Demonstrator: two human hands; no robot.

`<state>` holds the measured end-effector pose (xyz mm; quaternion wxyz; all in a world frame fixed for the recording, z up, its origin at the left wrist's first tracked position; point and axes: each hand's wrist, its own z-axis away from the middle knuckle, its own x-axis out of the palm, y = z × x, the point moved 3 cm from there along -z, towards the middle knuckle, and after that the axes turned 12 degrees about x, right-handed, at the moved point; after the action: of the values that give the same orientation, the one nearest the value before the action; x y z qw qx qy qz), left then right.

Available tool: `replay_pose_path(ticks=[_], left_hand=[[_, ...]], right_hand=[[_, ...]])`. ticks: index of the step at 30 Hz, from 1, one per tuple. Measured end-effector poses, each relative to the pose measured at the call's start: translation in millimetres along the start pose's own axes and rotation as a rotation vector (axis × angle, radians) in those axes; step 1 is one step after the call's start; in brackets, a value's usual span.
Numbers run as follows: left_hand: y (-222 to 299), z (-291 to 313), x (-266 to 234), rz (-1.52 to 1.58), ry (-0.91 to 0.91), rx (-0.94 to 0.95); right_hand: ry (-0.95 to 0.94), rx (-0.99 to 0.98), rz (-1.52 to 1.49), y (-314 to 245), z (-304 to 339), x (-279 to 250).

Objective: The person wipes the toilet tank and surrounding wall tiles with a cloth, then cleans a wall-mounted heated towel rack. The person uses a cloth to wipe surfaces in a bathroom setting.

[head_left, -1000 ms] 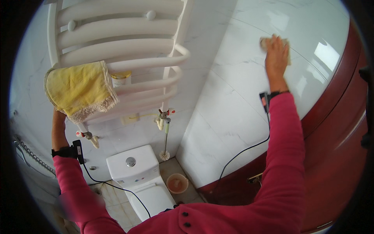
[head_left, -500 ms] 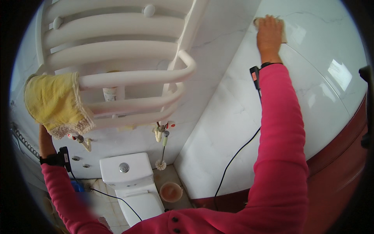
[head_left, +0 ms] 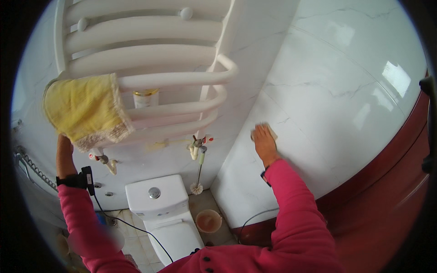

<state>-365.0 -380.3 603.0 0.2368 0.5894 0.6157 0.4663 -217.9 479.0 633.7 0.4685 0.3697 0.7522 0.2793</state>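
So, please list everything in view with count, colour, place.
Rack: one, white, upper left
Towel: one, yellow, on rack
Jar: one, white, behind rack
Valves: two, metallic, below rack
Toilet: one, white, bottom centre
Brush: one, white, beside toilet
Bucket: one, pinkish, on floor
Tiles: several, white, right wall
Cloth: one, beige, against tiles
Panel: one, red, lower right
Cables: two, dark, near bottom
Sleeves: two, pink, lower edge
Left hand: one, mostly hidden by towel
Right hand: one, on cloth

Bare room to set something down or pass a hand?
Set down: toilet tank lid, around the flush button. Pass: between towel radiator and right hand. Crowded: radiator's left end, under yellow cloth; floor corner, with bucket and brush.
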Motion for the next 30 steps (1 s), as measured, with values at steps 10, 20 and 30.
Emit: replay_pose_path(ticks=[10,20,30], left_hand=[[9.9,-9.4,29.1,0.122,-0.084,-0.045],[14.8,-11.8,12.0,0.239,-0.091,-0.064],[61.1,47.9,7.8,-0.125,0.038,-0.048]], right_hand=[[0.225,0.494,-0.734,111.1,7.8,-55.8],[0.698,0.561,-0.445,253.0,-117.6,-171.8],[1.036,0.838,-1.348,249.5,-230.3,-166.0]])
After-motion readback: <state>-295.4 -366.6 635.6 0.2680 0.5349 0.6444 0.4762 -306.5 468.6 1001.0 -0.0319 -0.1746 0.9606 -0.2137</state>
